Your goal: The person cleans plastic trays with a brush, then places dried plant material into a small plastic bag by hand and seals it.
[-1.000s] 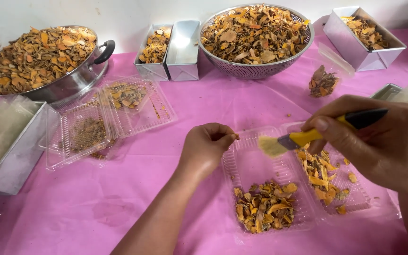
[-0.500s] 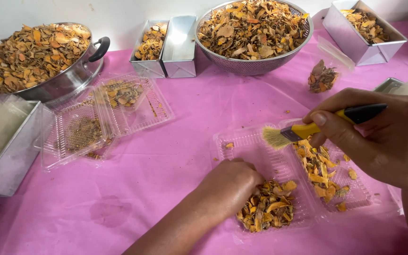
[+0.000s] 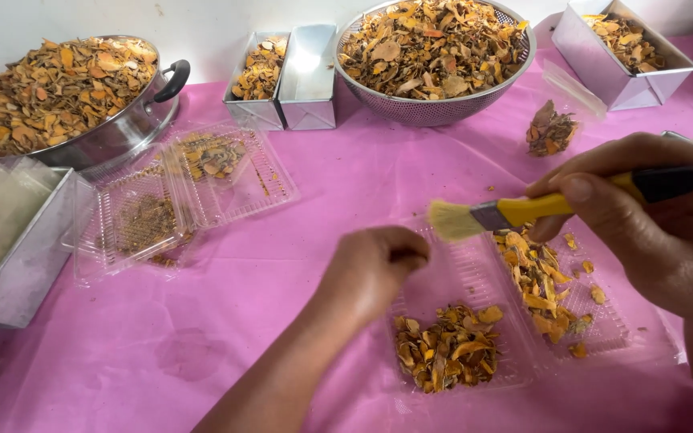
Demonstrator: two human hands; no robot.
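Note:
My right hand (image 3: 659,232) grips a small paintbrush (image 3: 523,211) with a yellow and black handle. Its pale bristles hover over the far edge of an open clear plastic clamshell box (image 3: 463,269). The near-left half holds a pile of dried orange-brown slices (image 3: 447,349). More slices (image 3: 539,281) lie in the right half, under the brush. My left hand (image 3: 370,269) hangs just above the box's left half, fingers pinched together. Anything between the fingers is hidden.
On the pink cloth stand a steel pot (image 3: 134,132) and a mesh bowl (image 3: 435,108), both heaped with the same slices. Metal tins (image 3: 310,72) (image 3: 643,80) (image 3: 26,265), a second open clamshell (image 3: 242,192) and a small bag of slices (image 3: 551,128) stand around.
My left hand dipped onto the slice pile half a second ago and has now lifted back up, pinched. The brush has stayed over the box.

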